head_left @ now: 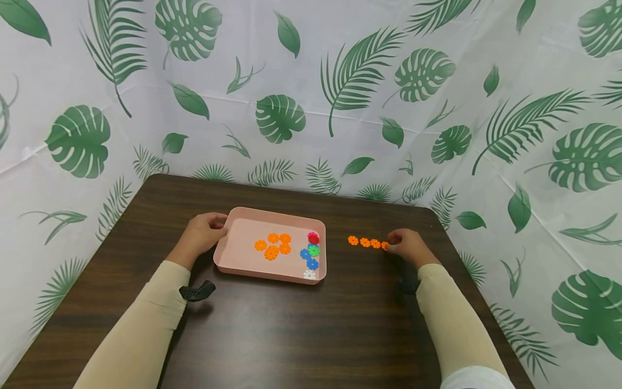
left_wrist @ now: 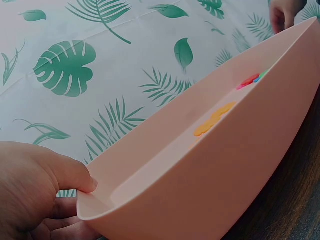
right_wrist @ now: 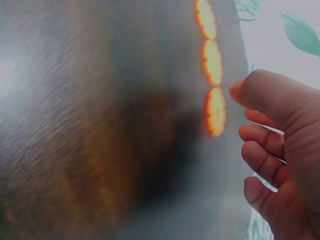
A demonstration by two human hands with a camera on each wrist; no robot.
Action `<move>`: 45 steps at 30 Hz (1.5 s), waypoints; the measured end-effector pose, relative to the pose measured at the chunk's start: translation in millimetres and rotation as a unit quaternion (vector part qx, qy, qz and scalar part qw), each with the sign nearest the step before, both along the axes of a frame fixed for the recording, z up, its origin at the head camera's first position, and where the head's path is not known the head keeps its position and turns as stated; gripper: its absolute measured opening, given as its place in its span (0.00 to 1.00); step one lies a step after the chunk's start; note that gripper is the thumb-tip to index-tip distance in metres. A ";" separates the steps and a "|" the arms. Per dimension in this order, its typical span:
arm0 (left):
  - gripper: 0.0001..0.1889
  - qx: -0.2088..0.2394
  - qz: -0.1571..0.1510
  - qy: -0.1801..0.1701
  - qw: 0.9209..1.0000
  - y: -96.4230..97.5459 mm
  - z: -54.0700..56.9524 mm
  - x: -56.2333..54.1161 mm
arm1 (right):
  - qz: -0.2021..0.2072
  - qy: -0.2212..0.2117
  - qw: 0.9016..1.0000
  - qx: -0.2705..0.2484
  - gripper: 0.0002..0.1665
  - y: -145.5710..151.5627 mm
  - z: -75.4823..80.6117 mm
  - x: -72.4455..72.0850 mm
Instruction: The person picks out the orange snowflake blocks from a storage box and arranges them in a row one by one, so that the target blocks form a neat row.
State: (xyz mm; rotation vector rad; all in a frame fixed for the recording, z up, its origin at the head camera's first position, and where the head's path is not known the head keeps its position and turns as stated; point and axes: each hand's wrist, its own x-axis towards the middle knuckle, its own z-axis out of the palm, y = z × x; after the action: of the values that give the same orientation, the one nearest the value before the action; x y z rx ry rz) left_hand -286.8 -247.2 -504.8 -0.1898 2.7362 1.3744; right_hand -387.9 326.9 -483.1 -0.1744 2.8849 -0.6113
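My left hand (head_left: 206, 233) grips the left end of a pink tray (head_left: 272, 217). In the left wrist view the thumb (left_wrist: 82, 179) lies over the tray's inside wall, fingers outside. Several orange flower-shaped discs (head_left: 285, 248) lie mid-tray. At the tray's right end are red (head_left: 313, 238), green (head_left: 313, 250), blue (head_left: 312, 263) and white discs (head_left: 309, 274). Right of the tray, a row of orange discs (head_left: 365, 242) lies on the table. My right hand (head_left: 408, 246) is at the row's right end, fingers loosely bent; in its wrist view the fingertips sit beside an orange disc (right_wrist: 216, 111).
The dark wooden table (head_left: 291, 329) runs up to a white cloth (head_left: 311, 108) with green leaf prints at the back and sides. A black strap (head_left: 197, 292) hangs at the left wrist, with another dark band (head_left: 409, 286) at the right wrist.
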 end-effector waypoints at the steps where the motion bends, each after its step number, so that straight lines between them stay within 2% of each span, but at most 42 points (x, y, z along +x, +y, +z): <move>1: 0.26 0.000 -0.001 -0.001 1.000 0.0 -0.1 0.0 | 0.003 0.003 1.000 -0.004 0.27 -0.9 1.9 0.5; 6: 0.27 0.001 -0.004 -0.006 1.000 -0.4 -0.8 -0.7 | 0.004 0.013 1.000 -0.024 0.27 -12.8 18.2 -0.5; 11: 0.27 0.002 -0.001 -0.008 1.000 -0.5 -0.6 -0.5 | 0.037 0.038 0.998 -0.036 0.26 -40.1 45.5 -9.0; 17: 0.27 0.001 0.000 -0.004 1.000 -1.4 1.9 -0.9 | 0.100 0.059 0.992 -0.047 0.26 -95.3 74.9 -19.4; 21: 0.26 0.000 0.003 -0.001 1.000 -1.1 2.1 -1.0 | 0.130 0.077 0.987 -0.051 0.24 -136.1 83.2 -22.6; 26: 0.26 0.001 0.007 -0.005 1.000 -0.1 1.3 -0.5 | 0.168 0.082 0.981 -0.042 0.23 -180.4 82.7 -24.9; 33: 0.26 0.003 0.013 -0.008 1.000 0.7 -0.2 0.3 | 0.219 0.055 0.974 -0.029 0.23 -238.1 69.8 -16.9; 40: 0.26 0.000 0.008 0.003 1.000 -1.0 -3.7 -1.0 | 0.299 0.021 0.954 -0.026 0.22 -282.2 50.7 0.9; 45: 0.25 0.001 0.005 0.017 1.000 -3.2 -3.1 -1.9 | 0.335 0.004 0.942 -0.012 0.22 -300.9 42.1 11.7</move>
State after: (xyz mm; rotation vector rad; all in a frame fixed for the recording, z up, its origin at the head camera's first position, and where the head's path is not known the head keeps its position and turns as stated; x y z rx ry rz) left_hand -288.6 -250.4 -507.9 -0.1806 2.7662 1.3948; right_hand -376.2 26.0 -441.1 -1.0980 2.5647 -0.5011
